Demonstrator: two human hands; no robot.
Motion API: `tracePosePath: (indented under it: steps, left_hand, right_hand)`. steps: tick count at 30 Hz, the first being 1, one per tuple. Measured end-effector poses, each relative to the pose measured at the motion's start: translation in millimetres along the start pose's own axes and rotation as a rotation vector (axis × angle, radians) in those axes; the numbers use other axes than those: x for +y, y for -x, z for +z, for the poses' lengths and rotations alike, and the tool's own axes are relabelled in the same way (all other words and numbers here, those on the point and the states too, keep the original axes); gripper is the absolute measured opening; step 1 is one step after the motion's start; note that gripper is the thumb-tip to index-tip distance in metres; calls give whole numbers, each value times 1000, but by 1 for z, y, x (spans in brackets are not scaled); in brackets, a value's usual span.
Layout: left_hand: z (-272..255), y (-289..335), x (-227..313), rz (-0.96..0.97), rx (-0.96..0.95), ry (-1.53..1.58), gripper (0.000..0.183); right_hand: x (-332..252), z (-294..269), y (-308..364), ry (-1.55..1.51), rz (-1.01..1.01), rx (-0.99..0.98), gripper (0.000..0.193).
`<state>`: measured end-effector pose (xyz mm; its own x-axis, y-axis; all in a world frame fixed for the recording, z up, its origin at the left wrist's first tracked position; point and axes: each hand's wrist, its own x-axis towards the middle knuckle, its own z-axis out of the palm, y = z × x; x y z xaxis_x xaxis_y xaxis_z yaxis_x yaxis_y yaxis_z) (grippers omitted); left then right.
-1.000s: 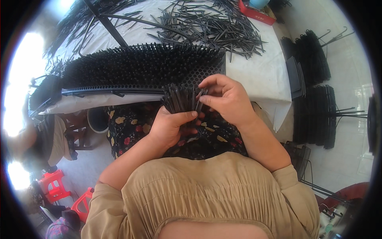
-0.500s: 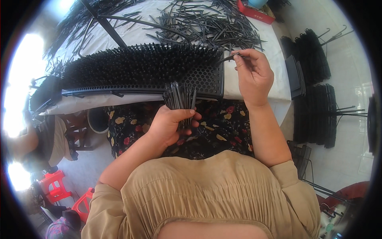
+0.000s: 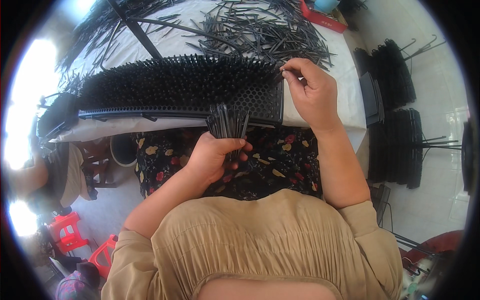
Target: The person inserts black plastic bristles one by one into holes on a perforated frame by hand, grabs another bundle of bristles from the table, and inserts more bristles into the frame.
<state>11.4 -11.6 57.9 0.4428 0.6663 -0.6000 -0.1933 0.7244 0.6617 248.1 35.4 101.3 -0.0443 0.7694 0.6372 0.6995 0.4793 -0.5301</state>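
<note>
A black perforated rack (image 3: 255,102) lies along the table's near edge, its holes filled with upright black sticks (image 3: 165,82) except for bare holes toward the right end. In front of it my left hand (image 3: 215,152) is wrapped round a bundle of thin black strips (image 3: 227,122), their ends pointing up toward the rack. My right hand (image 3: 312,90) is at the rack's far right corner, thumb and forefinger pinched on a single thin black strip (image 3: 279,76). Most of that strip blends into the dark sticks, so whether its tip sits in a hole cannot be made out.
Loose black strips (image 3: 270,35) are heaped on the white-covered table (image 3: 345,100) behind the rack. A black metal frame (image 3: 137,32) rises at the back left. Beyond the heap is a red box (image 3: 325,19). Black bundles (image 3: 395,145) hang at right; red stools (image 3: 70,232) stand lower left.
My right hand has moved a little left and closer to the rack, bringing the pinched strip to its right corner. My left hand stays put with the bundle.
</note>
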Motion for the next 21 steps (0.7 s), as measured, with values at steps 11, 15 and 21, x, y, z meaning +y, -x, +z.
tracePosePath:
  steps: [11,15,21]
  left_hand:
    - [-2,0,-4,20,7,-4,15]
    - [-5,1,-5,80,-35,-30,16]
    - [6,8,0,149,-56,53,19]
  right_hand:
    - [2,9,5,191,-182,-27,10]
    - [-38,12,29,-313,362,-206,24]
    - [-40,14,38,-797,730,-499,31]
